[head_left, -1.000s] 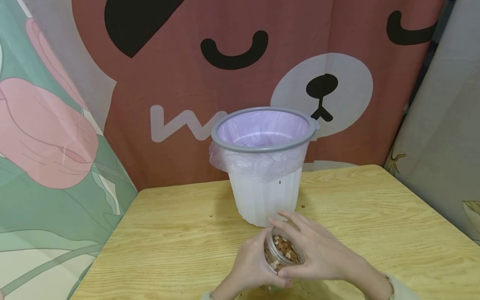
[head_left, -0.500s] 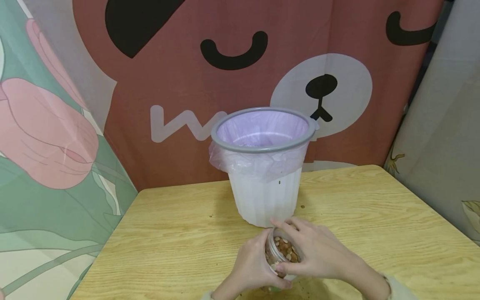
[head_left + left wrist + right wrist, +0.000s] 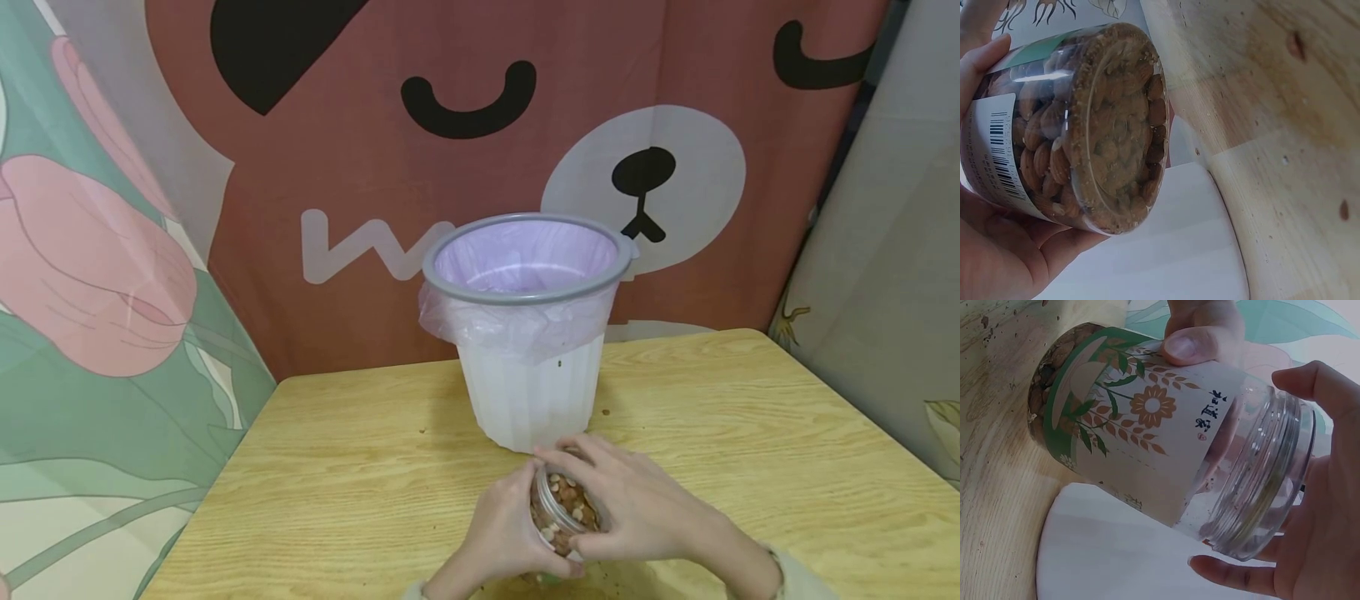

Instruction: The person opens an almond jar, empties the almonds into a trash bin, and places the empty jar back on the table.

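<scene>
Clear plastic jar of almonds (image 3: 561, 510) sits tilted in your hands just in front of the white ribbed bin with the purple liner (image 3: 527, 333), low over the wooden table (image 3: 337, 467). Left hand (image 3: 501, 533) wraps the labelled body; right hand (image 3: 1310, 506) curls round the open mouth. Over the last second only your right fingers shifted slightly; jar unmoved, so the nuts are probably not yet tipped out

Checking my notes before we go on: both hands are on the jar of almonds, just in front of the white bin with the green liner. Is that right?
Not quite. The liner in the white bin is purple, not green, as the head view shows. The rest holds: the left hand and the right hand are both on the jar of almonds, just in front of the bin.
</scene>
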`<state>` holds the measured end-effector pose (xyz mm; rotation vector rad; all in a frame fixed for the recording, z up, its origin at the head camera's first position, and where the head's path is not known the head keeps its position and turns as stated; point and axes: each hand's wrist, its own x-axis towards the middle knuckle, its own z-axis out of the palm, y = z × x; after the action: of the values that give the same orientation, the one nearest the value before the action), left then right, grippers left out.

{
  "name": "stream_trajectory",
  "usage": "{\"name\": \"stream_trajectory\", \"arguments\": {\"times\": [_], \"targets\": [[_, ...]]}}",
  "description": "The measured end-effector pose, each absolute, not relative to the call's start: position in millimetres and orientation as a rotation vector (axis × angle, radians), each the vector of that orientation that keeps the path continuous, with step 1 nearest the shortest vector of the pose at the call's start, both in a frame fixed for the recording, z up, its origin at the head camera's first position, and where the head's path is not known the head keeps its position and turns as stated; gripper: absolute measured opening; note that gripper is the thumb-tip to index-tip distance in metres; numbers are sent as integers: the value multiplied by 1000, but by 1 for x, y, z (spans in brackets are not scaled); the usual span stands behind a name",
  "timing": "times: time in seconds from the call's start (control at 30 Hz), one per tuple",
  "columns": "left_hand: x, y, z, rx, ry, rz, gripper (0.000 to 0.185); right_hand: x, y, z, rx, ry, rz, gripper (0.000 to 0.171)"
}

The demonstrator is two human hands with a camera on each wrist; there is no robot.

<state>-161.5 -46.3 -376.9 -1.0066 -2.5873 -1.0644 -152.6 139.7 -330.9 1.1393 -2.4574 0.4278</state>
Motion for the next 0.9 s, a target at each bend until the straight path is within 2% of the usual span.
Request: {"name": "stream_trajectory", "arguments": {"times": [0.27, 0.9], "targets": [[-162, -47, -377, -1060, -2562, -1047, 95, -154, 142, -329, 1258, -2379, 489, 90], [-162, -47, -376, -993, -2604, -1072, 92, -152, 147, -325, 1230, -2326, 519, 90]]}}
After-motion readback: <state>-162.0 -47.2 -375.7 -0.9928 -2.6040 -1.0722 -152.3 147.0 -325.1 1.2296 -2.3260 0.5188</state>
